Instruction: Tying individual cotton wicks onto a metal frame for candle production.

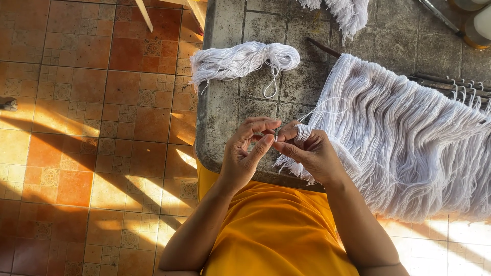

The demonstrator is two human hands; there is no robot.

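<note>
Your left hand and right hand meet fingertip to fingertip over the near edge of the stone table, with a small bunch of yarn strands looped over your right fingers. Beyond your hands, towards the table's left side, lies a loose skein of yarn; to your right a wide sheet of hanging yarn covers the table and drapes past its near edge. The tiled floor lies to the table's left.

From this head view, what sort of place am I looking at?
Probably a home or small craft workspace for yarn work: a worn grey stone-topped table over orange patterned floor tiles, a loose white yarn bundle, and a wide white yarn fringe beside both hands.
</note>
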